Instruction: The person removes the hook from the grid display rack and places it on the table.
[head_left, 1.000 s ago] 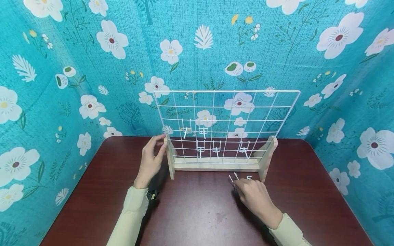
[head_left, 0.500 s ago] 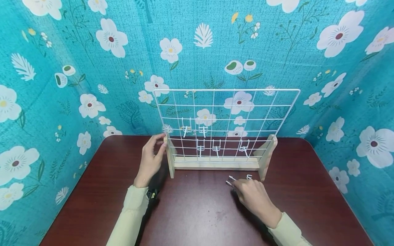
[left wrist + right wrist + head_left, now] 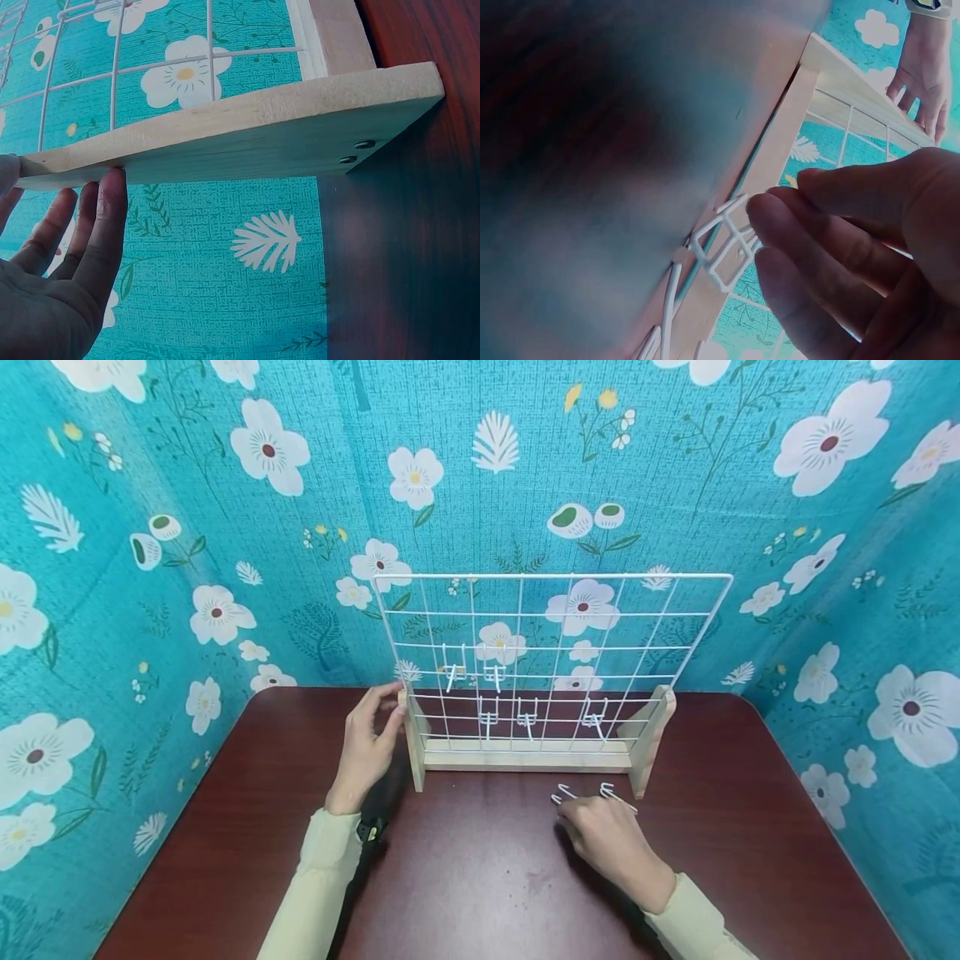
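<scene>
A white wire grid rack stands upright in a wooden base, with several wire hooks hung on its bars. My left hand holds the top of the left wooden side post, thumb at its front edge and fingertips against its outer face. In front of the rack's right half, my right hand pinches a loose white wire hook low over the table. The fingers hide part of this hook. Another loose hook lies just beyond the right knuckles, near the right post.
The dark red-brown table carries the rack towards its back edge. Turquoise flowered cloth hangs behind and at both sides. The right wooden side post stands close to the right hand.
The right hand has shifted slightly left, and the hook at its fingertips has turned. More of the other loose hook shows. The left hand keeps its place on the post.
</scene>
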Demonstrator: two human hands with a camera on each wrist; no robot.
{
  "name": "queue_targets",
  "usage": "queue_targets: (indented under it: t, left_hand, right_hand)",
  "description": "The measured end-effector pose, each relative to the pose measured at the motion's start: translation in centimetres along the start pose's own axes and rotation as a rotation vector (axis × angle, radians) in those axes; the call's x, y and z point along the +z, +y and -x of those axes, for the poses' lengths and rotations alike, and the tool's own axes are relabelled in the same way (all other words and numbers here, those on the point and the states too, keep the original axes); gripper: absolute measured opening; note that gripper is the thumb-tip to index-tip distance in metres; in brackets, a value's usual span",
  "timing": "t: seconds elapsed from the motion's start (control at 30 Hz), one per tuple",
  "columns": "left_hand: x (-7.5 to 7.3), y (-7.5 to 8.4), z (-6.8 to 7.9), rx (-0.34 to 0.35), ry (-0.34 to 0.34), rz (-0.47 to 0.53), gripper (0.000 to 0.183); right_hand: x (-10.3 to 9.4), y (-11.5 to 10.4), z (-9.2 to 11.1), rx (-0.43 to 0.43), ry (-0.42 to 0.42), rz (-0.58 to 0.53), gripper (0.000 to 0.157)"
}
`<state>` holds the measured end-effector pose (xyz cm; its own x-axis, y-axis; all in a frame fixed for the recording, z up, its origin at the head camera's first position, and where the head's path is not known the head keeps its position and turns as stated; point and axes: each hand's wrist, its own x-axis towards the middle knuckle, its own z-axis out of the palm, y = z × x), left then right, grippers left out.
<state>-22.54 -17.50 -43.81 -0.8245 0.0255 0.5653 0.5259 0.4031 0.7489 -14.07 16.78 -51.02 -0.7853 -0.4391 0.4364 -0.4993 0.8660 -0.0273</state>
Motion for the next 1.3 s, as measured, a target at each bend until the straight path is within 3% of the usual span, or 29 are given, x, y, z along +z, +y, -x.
queue_targets:
  t: [0.13,0.6,1.3]
  left_hand:
    - [-0.03,-0.04,0.02,-0.008,-0.001,-0.005,0.029]
    - [0.03,0.24,-0.03,-0.006,-0.002,0.006,0.029]
    - [0.05,0.39,0.0,-0.015,-0.002,-0.005,0.028]
  right_hand:
    - [0.26,-0.01,-0.13,-0.01,-0.032,0.022,0.032]
    - [0.6,0.07,-0.21,-0.008,-0.105,0.051,0.025]
    - [0.52,0.2,-0.06,-0.031,-0.16,0.054,0.032]
